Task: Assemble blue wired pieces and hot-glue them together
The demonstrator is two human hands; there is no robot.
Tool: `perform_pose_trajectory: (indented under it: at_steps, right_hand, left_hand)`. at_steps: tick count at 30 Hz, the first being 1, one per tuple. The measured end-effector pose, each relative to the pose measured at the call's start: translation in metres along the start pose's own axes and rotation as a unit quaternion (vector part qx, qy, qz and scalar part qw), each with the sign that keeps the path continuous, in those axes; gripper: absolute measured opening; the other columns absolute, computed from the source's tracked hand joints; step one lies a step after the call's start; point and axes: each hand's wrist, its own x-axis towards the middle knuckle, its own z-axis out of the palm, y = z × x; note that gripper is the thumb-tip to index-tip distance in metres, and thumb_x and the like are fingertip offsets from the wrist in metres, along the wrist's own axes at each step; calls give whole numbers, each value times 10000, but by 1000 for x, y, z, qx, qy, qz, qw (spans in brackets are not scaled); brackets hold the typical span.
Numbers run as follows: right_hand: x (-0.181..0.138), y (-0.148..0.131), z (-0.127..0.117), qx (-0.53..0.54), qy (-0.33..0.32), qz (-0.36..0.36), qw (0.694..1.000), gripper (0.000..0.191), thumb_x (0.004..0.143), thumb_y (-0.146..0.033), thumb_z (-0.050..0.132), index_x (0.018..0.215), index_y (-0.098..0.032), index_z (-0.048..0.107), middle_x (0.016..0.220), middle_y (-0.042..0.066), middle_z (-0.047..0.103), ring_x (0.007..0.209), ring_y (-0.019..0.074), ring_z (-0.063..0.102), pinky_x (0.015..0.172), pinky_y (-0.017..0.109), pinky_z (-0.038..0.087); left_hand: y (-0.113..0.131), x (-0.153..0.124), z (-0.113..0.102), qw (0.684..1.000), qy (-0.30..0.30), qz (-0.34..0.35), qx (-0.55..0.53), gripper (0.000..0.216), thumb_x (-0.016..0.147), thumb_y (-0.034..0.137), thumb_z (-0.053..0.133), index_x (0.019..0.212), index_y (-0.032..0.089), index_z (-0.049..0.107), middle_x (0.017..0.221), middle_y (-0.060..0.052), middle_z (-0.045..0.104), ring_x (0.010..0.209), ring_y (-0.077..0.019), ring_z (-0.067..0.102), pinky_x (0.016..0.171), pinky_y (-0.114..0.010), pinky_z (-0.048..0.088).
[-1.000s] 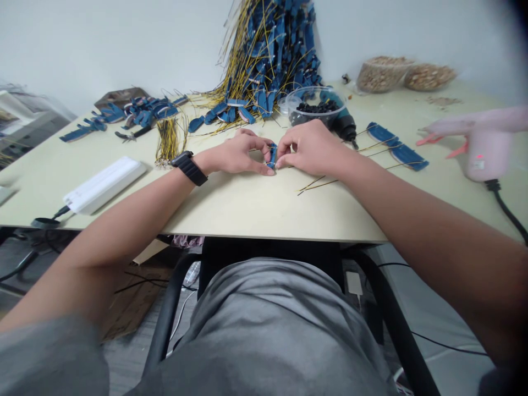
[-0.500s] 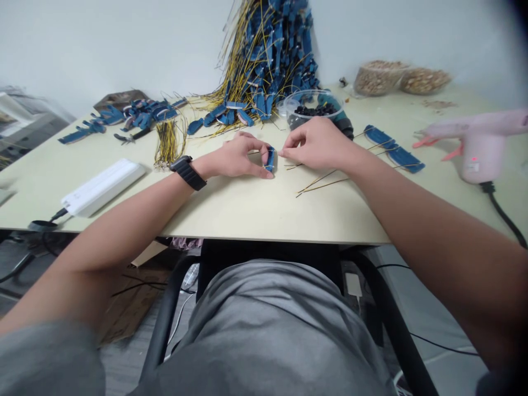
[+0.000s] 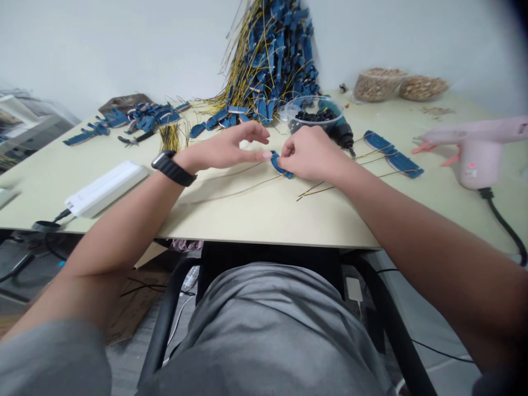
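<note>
A small curved blue piece [image 3: 281,164] is pinched in the fingers of my right hand [image 3: 313,154], just above the table. Thin dark wires [image 3: 243,190] trail leftward from it across the tabletop. My left hand [image 3: 231,146] has its fingers apart and curved, with the thumb tip beside the blue piece; whether it touches is hard to tell. To the right lies a pair of blue pieces [image 3: 394,154] with thin wires running left from them, partly under my right forearm.
Behind my hands are a clear tub [image 3: 315,113] of small black parts, a teal power tool [image 3: 342,131] and a tall heap of wired blue pieces [image 3: 276,60]. A pink glue gun [image 3: 474,148] stands right, a white power strip [image 3: 105,188] left. Pliers [image 3: 134,139] lie farther back.
My left hand has let go of the blue piece and spread its fingers. The right hand now grips the piece, which has turned, and its wires stretch out to the left.
</note>
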Motion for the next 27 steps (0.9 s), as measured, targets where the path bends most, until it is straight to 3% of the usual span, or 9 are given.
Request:
perform_pose_trajectory:
  at_steps: [2,5,9,16,27]
  right_hand:
    - [-1,1,-2,0,9,-26,1000,280,1052,-499,962,923,-252,935,785,127,807,849,333,764,783,470,575]
    - [-1,-3,-4,-8,6,-50,999,293,1093,-500,911,969,-235,943,904,130,863,907,317,776,829,454,554]
    - [-2,-17,-4,-19,2,-72,997,278,1143,-450,838,1000,-244,959,997,114,884,981,313,773,893,456,519]
    - [-7,-30,-5,-1,29,-131,991,267,1199,-391,787,1089,-247,983,1152,127,876,1071,326,773,999,483,523]
    - [-17,-45,-5,-15,23,-186,982,252,1269,-327,725,1242,-246,963,1239,129,816,1107,315,739,956,453,507]
  left_hand:
    - [-9,-2,-16,999,-13,-22,-48,787,1010,873,947,1531,292,843,1624,-155,877,1640,-414,743,1438,-609,540]
    - [-20,-2,-27,993,-47,-48,-99,803,937,868,1041,1474,285,917,1571,-167,925,1581,-408,804,1421,-615,577]
    - [-27,3,-22,984,-99,-36,-146,868,803,931,1119,1400,313,992,1596,-154,934,1556,-422,834,1415,-611,595]
    - [-27,13,-15,971,-166,-3,-172,908,710,1062,1082,1282,358,1038,1545,-143,967,1606,-459,829,1444,-620,574]
    - [-23,18,-22,959,-234,-3,-158,1093,574,1004,1120,1464,381,1010,1455,-157,989,1614,-511,823,1362,-665,642]
